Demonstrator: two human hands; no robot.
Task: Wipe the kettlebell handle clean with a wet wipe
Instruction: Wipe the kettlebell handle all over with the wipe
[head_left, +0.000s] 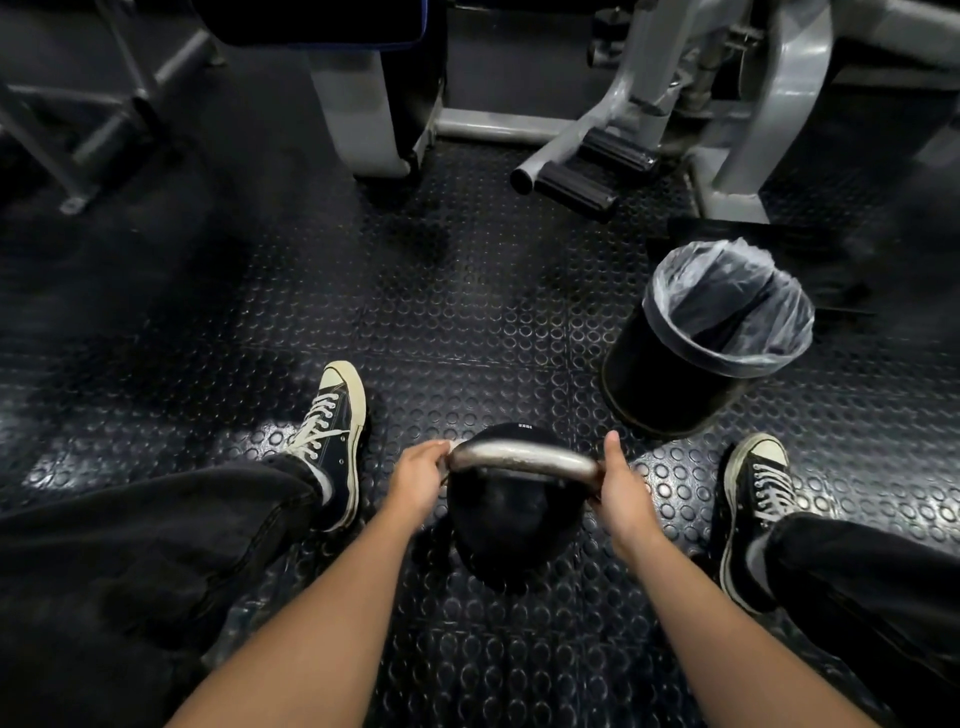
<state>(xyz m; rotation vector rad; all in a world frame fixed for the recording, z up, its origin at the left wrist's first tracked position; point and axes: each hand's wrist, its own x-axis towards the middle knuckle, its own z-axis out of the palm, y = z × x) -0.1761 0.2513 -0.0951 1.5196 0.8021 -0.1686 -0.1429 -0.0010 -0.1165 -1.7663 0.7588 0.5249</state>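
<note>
Head-worn view, steeply down, close over floor (467, 312)

Black kettlebell (511, 525), silver handle (524, 458) uppermost

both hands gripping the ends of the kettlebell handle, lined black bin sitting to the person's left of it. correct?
Not quite: the head view shows the lined black bin on the person's right of the kettlebell, ahead of the right shoe. The rest holds: the left hand and right hand each grip an end of the handle.
</note>
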